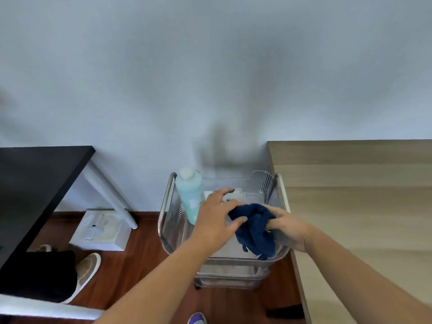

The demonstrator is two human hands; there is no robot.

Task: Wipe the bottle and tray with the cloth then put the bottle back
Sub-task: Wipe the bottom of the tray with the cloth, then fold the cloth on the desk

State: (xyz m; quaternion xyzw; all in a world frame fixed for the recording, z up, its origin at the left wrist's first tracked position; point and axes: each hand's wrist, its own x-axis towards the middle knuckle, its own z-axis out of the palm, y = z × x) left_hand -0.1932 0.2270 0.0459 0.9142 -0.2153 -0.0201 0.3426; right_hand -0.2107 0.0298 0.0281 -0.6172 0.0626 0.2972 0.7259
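Blue cloth (254,228) (right hand (286,228)) over tray (168,220)

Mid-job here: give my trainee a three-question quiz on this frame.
1. True or false: the bottle stands upright in the tray.
2. Which hand holds the cloth? A) left hand B) right hand
3. Fill in: the bottle stands at the tray's ____ side.

Key: 1 true; 2 B; 3 left.
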